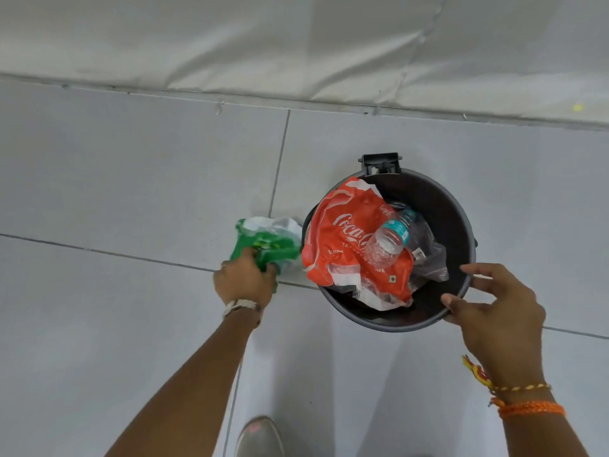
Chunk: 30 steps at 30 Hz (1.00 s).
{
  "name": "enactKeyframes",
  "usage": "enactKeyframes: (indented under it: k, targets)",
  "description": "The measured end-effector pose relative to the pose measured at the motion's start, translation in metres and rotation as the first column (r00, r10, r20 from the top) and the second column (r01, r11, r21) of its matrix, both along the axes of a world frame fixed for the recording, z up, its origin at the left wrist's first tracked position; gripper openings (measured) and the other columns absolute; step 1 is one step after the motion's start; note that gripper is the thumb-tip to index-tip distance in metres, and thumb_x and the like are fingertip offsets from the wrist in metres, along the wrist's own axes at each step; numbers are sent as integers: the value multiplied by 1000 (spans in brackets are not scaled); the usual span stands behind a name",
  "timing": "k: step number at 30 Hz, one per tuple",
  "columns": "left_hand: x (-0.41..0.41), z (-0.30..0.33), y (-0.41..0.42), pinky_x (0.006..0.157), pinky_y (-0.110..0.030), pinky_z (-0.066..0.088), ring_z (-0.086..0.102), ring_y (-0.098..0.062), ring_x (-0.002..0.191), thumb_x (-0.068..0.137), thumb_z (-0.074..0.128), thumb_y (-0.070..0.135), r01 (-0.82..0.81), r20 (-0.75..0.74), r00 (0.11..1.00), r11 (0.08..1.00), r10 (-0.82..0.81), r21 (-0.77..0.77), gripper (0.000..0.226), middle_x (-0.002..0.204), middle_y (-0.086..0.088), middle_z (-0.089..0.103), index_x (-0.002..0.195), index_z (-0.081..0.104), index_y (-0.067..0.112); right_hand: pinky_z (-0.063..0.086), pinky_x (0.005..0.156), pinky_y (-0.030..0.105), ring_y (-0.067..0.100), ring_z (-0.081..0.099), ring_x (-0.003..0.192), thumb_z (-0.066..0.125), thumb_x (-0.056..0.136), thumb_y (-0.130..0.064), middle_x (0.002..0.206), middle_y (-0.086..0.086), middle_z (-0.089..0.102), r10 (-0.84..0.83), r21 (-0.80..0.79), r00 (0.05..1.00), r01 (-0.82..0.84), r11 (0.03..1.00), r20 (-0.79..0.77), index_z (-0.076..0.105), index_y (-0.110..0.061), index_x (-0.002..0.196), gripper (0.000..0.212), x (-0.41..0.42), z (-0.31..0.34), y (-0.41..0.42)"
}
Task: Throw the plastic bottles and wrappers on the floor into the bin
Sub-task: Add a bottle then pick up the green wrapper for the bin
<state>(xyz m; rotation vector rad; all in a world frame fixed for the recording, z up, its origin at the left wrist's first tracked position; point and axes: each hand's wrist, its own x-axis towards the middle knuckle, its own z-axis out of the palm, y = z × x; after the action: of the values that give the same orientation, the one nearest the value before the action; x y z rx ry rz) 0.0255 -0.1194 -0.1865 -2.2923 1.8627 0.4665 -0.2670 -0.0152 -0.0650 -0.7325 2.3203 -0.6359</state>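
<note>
Left hand [244, 279] clenching a crumpled green wrapper [268, 240] just left of the bin [461, 222], fingers curled tight into the plastic, the loose clear-and-green bulk spilling out on the far side of the knuckles and nearly touching the rim. Lying directly to the right of that fist: the open mouth of the bin, so the coming move looking like a short sideways carry to the right and over the near-left rim. Right hand [497, 311] resting spread and empty at the near-right rim, fingertips apparently touching the edge, likely steadying it; closer to the bin than the left, but carrying nothing. Already sitting inside: a red wrapper [342, 239] heaped against the left wall and a clear plastic bottle [390, 240] lying on top, long axis running near-left to far-right, cap end pointing far. Showing elsewhere on the grey tiled floor [131, 179]: no other litter; a shoe [260, 437] at the near edge.
</note>
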Motion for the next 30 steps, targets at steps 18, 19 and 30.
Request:
enactKeyframes:
  k: [18, 19, 30]
  targets:
    - [-142, 101, 20, 120, -61, -5, -12, -48, 149, 86, 46, 55, 563, 32, 820, 815, -572, 135, 59, 162, -31, -5, 134, 45, 21, 46, 108, 38, 28, 54, 127, 57, 80, 13, 140, 14, 56, 371, -153, 922, -385, 910, -110, 63, -7, 128, 52, 47, 71, -34]
    - [-145, 98, 16, 120, -60, -7, -13, -49, 149, 92, 41, 48, 558, 14, 823, 814, -567, 159, 53, 161, -32, -8, 136, 43, 19, 40, 115, 42, 31, 42, 141, 59, 83, 8, 157, 16, 38, 480, 12, 877, -480, 877, 10, 46, -11, 147, 68, 54, 67, -45]
    - [-158, 29, -21, 105, -56, 44, 36, -47, 137, 70, 81, 28, 404, -234, 911, 624, -338, 669, 123, 158, -24, 6, 151, -11, 27, 36, 117, 51, 46, 32, 145, 51, 94, -10, 161, 23, 20, 470, 374, 847, -531, 760, 247, 18, -40, 157, 77, 39, -73, -88]
